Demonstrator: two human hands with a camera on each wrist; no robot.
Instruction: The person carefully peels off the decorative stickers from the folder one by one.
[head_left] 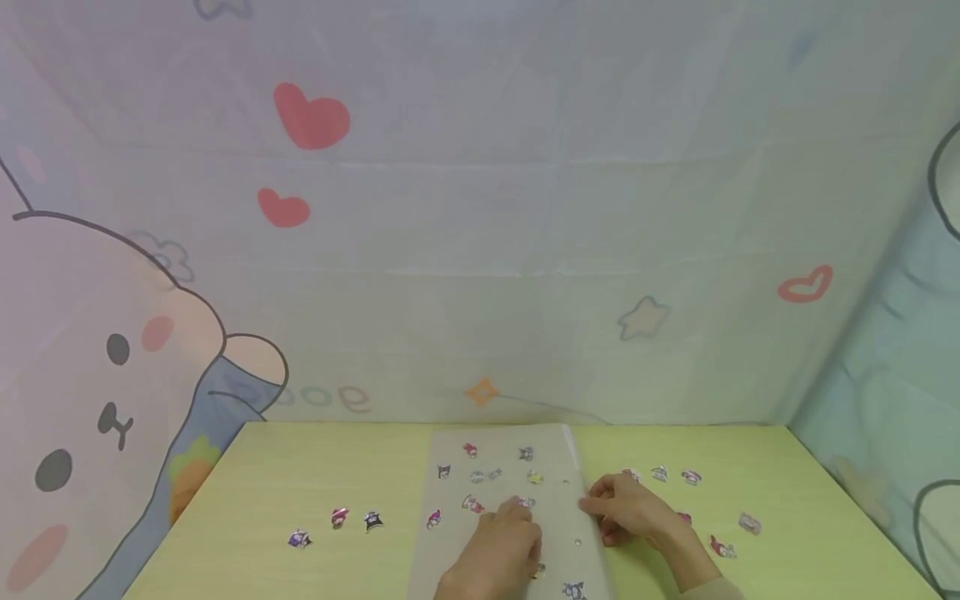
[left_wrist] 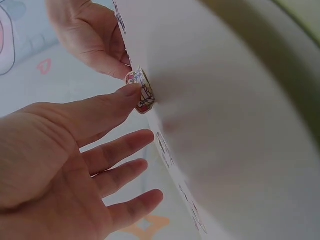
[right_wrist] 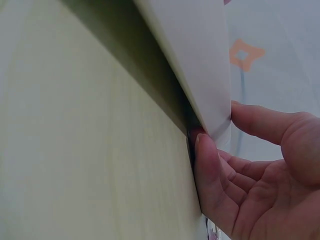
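Observation:
A white sheet (head_left: 551, 533) dotted with small cartoon stickers lies on the table in the head view. My left hand (head_left: 498, 550) is over its middle. In the left wrist view, the thumb of that hand (left_wrist: 55, 140) presses on a red-and-white cartoon sticker (left_wrist: 145, 100), held right at the sheet's surface, with the other fingers spread. My right hand (head_left: 633, 508) is at the sheet's right edge. The right wrist view shows its thumb (right_wrist: 265, 122) on top of the white edge (right_wrist: 215, 110) and a finger (right_wrist: 207, 155) below, pinching it slightly above the table.
Loose stickers lie left of the sheet, among them a purple one (head_left: 299, 538) and a dark one (head_left: 372, 521). More are at the right, including a red one (head_left: 722, 547) and a pale one (head_left: 750, 523). A printed curtain (head_left: 525, 250) hangs behind the yellow table (head_left: 810, 500).

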